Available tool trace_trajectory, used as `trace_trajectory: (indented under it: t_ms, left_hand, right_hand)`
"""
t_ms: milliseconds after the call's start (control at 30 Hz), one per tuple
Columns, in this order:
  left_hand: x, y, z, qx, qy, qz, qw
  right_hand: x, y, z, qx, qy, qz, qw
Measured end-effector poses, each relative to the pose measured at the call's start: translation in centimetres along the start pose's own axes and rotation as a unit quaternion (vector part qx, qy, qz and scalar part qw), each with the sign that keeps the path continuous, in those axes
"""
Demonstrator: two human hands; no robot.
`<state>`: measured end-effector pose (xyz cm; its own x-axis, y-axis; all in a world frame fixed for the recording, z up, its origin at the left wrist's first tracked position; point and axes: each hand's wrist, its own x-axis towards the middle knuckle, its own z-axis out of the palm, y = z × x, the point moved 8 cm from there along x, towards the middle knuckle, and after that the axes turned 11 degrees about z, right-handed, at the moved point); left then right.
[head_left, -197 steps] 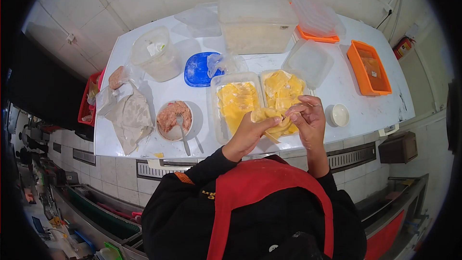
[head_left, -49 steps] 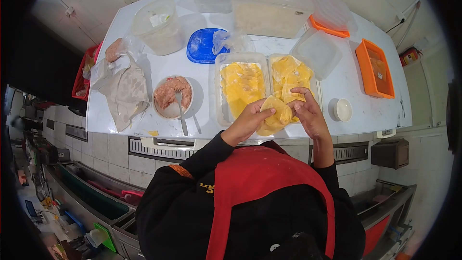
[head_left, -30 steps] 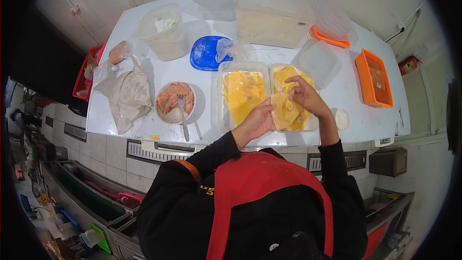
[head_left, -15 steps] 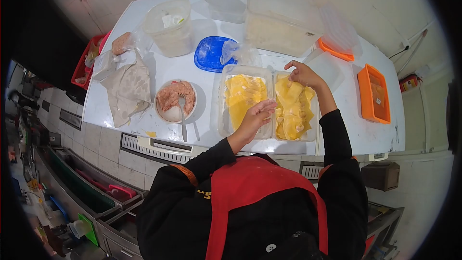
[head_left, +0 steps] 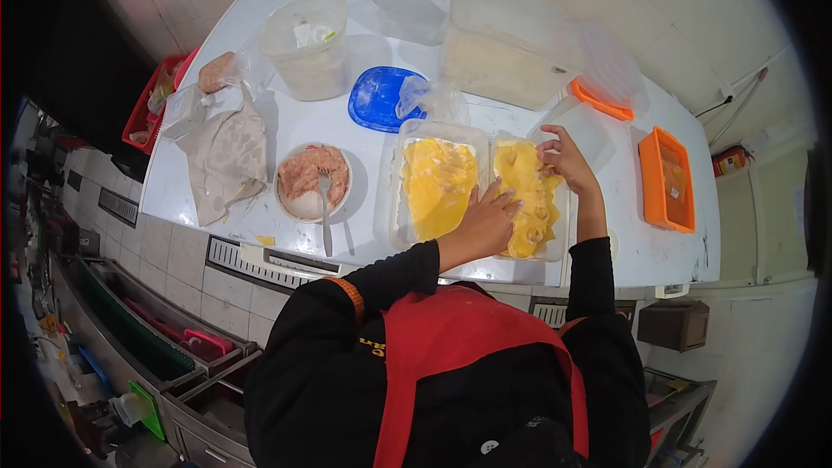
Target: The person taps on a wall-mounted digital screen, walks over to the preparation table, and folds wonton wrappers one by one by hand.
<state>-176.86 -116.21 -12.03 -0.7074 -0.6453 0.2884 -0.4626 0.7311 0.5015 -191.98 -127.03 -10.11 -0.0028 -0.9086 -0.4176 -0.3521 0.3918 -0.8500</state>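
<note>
My left hand (head_left: 485, 224) lies palm down with fingers spread, its fingertips on the left side of the folded yellow dumplings (head_left: 523, 230) in the right-hand clear container (head_left: 559, 238). My right hand (head_left: 568, 163) is at the upper right of the same dumplings, fingers bent and apart, with the fingertips touching their edge. Beside them, flat yellow dough wrappers (head_left: 433, 186) dusted with flour fill the left container (head_left: 401, 230). Further left stands a white bowl (head_left: 345, 199) of minced meat (head_left: 303, 172), with a fork (head_left: 327, 221) resting in it.
Behind the containers are a blue lid (head_left: 373, 100), a plastic bag (head_left: 442, 104), a tall clear tub (head_left: 303, 56) and a large bin (head_left: 498, 56). An orange basket (head_left: 666, 182) stands at the right. A grey cloth-like bag (head_left: 227, 160) lies at the left.
My left hand has come down and right from above the wrappers onto the dumplings. My right hand has lowered and shifted right to the dumplings' edge. The view has shifted slightly.
</note>
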Motion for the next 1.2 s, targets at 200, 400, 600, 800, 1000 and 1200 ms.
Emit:
trace_trajectory:
  t_ms: [200, 400, 600, 800, 1000, 1200]
  left_hand:
    - [0.9, 0.2, 0.3, 0.008, 0.005, 0.034, 0.999]
    - [1.2, -0.4, 0.5, -0.025, 0.017, 0.033, 0.999]
    - [1.2, -0.5, 0.6, -0.024, 0.014, 0.024, 0.999]
    - [1.0, -0.3, 0.7, -0.025, 0.016, 0.03, 0.999]
    - [0.9, 0.3, 0.5, -0.041, 0.034, 0.048, 0.997]
    - [1.7, 0.6, 0.3, -0.093, 0.05, 0.053, 0.993]
  right_hand:
    - [0.1, 2.2, -0.9, 0.01, 0.015, -0.02, 1.0]
    - [0.4, -0.7, 1.5, -0.191, 0.108, -0.167, 0.961]
    - [-0.2, -2.7, 4.9, -0.341, 0.133, -0.133, 0.921]
    - [0.0, -1.9, 4.1, -0.26, 0.17, -0.139, 0.94]
    - [-2.7, 2.3, -1.0, -0.08, 0.283, -0.087, 0.952]
    - [-3.0, 4.4, -2.0, -0.028, 0.312, -0.033, 0.949]
